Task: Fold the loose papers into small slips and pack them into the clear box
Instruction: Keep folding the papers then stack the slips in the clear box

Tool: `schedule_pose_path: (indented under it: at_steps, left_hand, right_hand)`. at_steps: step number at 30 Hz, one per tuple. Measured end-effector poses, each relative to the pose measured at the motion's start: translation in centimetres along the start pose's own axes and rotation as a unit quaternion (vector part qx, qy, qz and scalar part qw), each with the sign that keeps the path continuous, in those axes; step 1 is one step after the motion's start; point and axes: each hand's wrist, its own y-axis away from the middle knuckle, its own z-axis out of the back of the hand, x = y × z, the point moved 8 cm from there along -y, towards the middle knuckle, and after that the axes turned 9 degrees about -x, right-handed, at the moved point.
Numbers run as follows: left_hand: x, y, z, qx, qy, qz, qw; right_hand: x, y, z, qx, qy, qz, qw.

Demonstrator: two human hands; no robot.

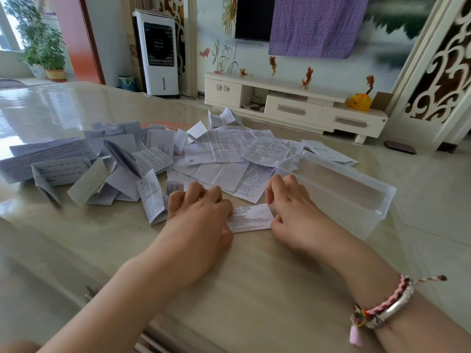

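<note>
A folded printed paper slip (251, 218) lies flat on the table between my hands. My left hand (198, 215) covers its left end, fingers curled down onto it. My right hand (290, 210) pinches the slip's right end between thumb and fingers. The clear plastic box (356, 200) stands just right of my right hand, open on top, with nothing visible inside. A heap of loose printed papers (229, 154) spreads behind my hands. Folded and half-folded papers (84, 161) are piled to the left.
The beige glossy table (254, 276) runs to its near edge below my forearms. Beyond the table are a white TV cabinet (293, 103), a white air cooler (156, 52) and a potted plant (43, 47). A braided bracelet sits on my right wrist (387, 307).
</note>
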Motion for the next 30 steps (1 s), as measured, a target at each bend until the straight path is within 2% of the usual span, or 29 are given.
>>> schedule_pose_path:
  at_steps: [3,9,12,15,21,30]
  left_hand:
    - [0.7,0.2,-0.6,0.037,0.047,0.03,0.998]
    - [2.1,-0.3,-0.8,0.026,0.106,0.076,0.991]
    - [2.1,-0.4,-0.3,0.011,0.12,0.088,0.989]
    - [1.5,0.0,-0.2,0.014,0.102,0.075,0.992]
    - [1.5,0.3,-0.5,0.044,0.095,0.071,0.992]
    - [1.4,0.8,-0.5,0.053,0.082,0.052,0.994]
  right_hand:
    - [-0.1,0.0,-0.2,0.011,-0.013,-0.008,1.0]
    - [0.1,0.2,0.1,-0.017,-0.051,0.017,0.998]
    - [0.4,0.2,0.9,-0.059,-0.123,0.04,0.99]
    - [0.9,0.4,1.3,-0.038,-0.208,0.061,0.975]
    - [-0.3,0.6,0.4,0.041,-0.183,0.066,0.98]
    - [0.1,0.7,0.6,0.035,-0.107,0.102,0.988]
